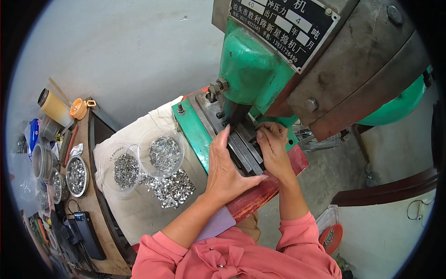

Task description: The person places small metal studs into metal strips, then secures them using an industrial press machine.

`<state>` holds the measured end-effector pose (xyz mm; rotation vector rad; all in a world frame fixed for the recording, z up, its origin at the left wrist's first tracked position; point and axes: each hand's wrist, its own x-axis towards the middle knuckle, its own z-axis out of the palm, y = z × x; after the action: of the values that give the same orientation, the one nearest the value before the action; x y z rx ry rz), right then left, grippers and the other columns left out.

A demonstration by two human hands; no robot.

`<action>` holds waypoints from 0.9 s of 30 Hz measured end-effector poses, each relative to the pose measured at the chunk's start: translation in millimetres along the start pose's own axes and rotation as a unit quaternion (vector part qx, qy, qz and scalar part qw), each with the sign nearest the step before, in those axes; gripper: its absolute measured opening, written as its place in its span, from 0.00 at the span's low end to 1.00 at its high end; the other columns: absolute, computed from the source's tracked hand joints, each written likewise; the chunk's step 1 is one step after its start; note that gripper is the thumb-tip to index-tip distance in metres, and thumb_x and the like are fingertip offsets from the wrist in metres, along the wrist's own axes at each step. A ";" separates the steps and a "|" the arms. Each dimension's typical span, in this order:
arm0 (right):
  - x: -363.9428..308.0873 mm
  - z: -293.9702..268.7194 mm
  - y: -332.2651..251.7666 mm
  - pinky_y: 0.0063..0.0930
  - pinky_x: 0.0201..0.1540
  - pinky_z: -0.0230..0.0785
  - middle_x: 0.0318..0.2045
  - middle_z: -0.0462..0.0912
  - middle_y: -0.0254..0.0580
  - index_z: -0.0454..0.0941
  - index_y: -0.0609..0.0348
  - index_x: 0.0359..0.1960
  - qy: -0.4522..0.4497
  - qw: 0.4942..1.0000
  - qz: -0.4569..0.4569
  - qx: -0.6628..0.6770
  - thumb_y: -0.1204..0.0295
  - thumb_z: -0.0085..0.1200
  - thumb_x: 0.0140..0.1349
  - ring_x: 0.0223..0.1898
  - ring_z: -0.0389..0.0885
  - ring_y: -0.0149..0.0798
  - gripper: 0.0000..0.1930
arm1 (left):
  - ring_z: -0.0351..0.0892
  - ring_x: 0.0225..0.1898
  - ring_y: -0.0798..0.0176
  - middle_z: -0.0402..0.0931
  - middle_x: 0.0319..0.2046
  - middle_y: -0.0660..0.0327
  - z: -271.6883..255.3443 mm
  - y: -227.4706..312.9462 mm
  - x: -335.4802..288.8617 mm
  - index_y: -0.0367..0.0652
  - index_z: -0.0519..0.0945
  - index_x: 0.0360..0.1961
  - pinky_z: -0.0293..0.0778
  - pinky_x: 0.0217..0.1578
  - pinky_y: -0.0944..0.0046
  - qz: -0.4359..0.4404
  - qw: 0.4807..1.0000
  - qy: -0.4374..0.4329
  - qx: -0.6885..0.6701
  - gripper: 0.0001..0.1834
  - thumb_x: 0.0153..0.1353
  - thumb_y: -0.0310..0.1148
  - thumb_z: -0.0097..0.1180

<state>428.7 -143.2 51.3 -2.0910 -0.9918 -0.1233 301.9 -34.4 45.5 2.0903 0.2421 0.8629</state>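
My left hand [222,165] rests along the left side of a dark metal die block [246,151], its fingers stretched toward the far end and its thumb spread across the near end. At the block's right side is my right hand [275,148], with fingers curled and pressed together; whatever they hold is hidden. The die sits on the bed of a green punch press [253,65], under its dark ram [236,113]. Left of the press, two clear round tubs hold small silvery metal parts [164,153] and tiny metal pieces [126,170]. A loose heap of metal pieces [174,189] lies beside them on beige cloth.
A wooden side table [100,223] at the left carries a round tin [76,176] of metal bits, a black phone-like device [88,235] and a yellow bottle [55,107]. An orange-red bowl [331,238] stands low at the right. A wire basket [316,139] sits behind the press.
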 end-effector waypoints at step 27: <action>71.8 -210.3 -2.9 0.34 0.33 0.75 0.27 0.73 0.45 0.66 0.68 0.51 0.471 0.862 -0.068 0.173 0.44 0.47 0.71 0.27 0.76 0.39 0.32 | 0.63 0.64 0.41 0.64 0.63 0.46 -17.2 -14.2 -1.4 0.36 0.64 0.61 0.60 0.66 0.48 -0.014 1.000 -0.009 0.010 0.53 0.31 0.38 0.77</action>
<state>525.2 -245.7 223.3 -1.3381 -0.4824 -0.8812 291.4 -15.2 41.0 2.1077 0.2704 0.8280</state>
